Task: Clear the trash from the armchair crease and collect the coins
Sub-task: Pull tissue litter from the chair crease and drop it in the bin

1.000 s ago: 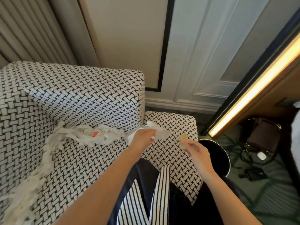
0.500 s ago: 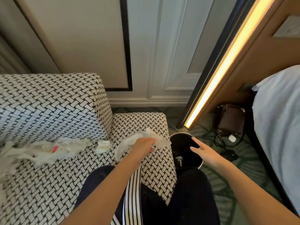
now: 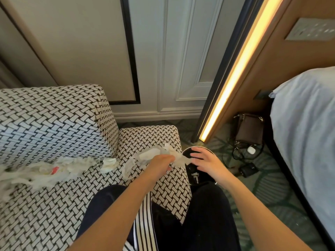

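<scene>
Trash-clearing step: left hand (image 3: 161, 163) clamps a tissue wad (image 3: 169, 151) beside the bin (image 3: 194, 175); right hand (image 3: 206, 160) spread, empty, above it; next, presumably: carry across, release.

The bin (image 3: 189, 168) is mostly hidden behind the right hand (image 3: 206, 161) and a knee (image 3: 208, 205); the white scraps (image 3: 194, 175) inside are too small to tell; the left hand (image 3: 159, 164) hides its own fingertips in the wad (image 3: 178, 158); the tissue strip (image 3: 45, 171) blurs, running off the left edge.
</scene>
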`<move>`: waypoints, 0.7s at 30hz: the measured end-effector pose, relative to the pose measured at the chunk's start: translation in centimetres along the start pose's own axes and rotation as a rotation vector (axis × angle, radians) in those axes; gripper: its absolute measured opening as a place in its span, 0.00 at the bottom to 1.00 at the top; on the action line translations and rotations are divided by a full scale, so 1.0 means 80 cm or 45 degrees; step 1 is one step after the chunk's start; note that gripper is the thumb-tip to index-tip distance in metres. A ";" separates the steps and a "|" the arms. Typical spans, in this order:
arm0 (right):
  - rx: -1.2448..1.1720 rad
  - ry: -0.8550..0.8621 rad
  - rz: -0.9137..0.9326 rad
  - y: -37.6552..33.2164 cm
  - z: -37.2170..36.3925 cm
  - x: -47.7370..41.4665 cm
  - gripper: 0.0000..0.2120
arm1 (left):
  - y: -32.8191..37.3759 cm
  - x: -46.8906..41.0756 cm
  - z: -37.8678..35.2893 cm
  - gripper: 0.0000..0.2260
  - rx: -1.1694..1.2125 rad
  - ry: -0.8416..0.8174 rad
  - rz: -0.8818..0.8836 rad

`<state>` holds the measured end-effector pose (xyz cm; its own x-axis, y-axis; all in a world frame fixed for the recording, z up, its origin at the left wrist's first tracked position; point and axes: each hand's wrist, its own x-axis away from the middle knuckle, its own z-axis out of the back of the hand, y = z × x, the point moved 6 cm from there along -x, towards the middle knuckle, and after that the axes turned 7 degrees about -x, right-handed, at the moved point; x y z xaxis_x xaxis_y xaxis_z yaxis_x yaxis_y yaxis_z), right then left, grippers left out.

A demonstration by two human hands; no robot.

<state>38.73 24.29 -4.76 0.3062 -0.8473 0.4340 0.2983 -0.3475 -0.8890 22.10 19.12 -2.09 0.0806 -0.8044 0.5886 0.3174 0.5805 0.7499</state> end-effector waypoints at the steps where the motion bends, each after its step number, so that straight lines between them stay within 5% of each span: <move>1: 0.022 -0.083 0.014 -0.001 -0.014 0.004 0.28 | 0.004 0.002 -0.002 0.15 -0.036 -0.008 -0.009; 5: 0.120 -0.220 0.190 -0.003 -0.053 0.013 0.33 | 0.009 0.004 -0.011 0.15 -0.012 -0.084 -0.098; 12: 0.143 0.223 0.207 0.008 -0.038 0.008 0.08 | -0.003 -0.002 -0.019 0.16 -0.079 -0.129 -0.154; 21: -0.289 0.646 0.055 0.037 0.013 0.001 0.02 | -0.021 -0.016 -0.005 0.15 0.001 -0.033 -0.049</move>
<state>40.60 23.64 -7.20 -0.1765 -0.9302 0.3218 0.0754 -0.3387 -0.9379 21.87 19.12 -4.27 0.0438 -0.8225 0.5671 0.3187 0.5494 0.7724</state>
